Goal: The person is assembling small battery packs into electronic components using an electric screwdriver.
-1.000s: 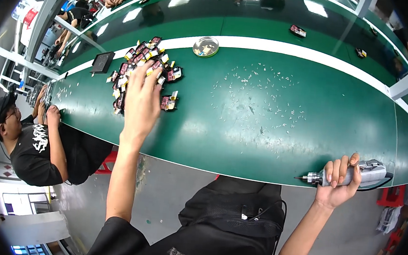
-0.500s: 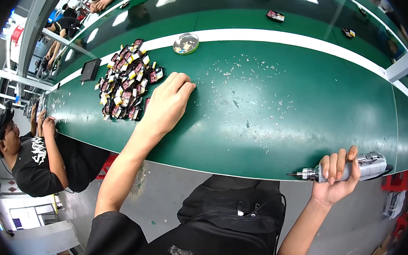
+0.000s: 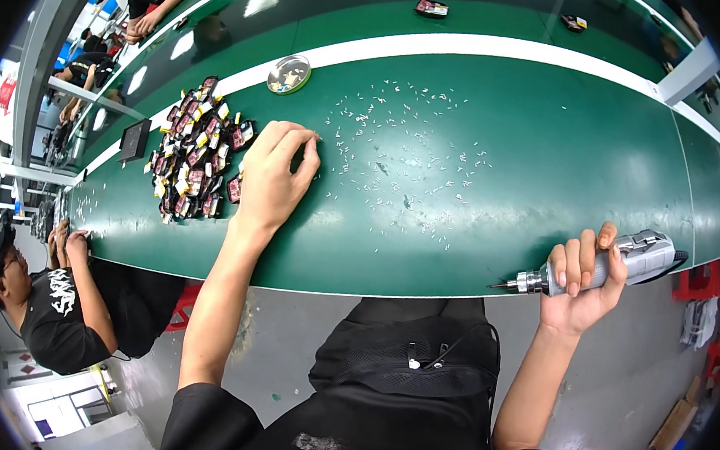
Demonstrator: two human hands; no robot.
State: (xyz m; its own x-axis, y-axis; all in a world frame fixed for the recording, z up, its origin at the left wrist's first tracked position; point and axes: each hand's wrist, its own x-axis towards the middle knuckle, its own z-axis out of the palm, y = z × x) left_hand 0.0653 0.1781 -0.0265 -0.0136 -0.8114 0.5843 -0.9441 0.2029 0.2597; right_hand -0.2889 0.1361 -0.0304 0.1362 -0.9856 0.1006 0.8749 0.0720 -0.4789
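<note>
Green belt [image 3: 551,155] underneath, and the left hand [image 3: 272,180] rested on it, fingertips pinched together at the edge of the scattered white screws [image 3: 408,153]; whether one was caught, I couldn't tell. A pile of small parts [image 3: 192,153] sat just left. The right hand [image 3: 580,280] was wrapped tight around a silver screwdriver [image 3: 602,265] off the near edge.

screwdriver: we see a grey electric screwdriver [image 3: 619,261], lying level, tip leftward, just off the green bench [image 3: 551,155] front edge.
parts: we see small dark-and-yellow parts [image 3: 192,157] heaped at the bench's left end.
</note>
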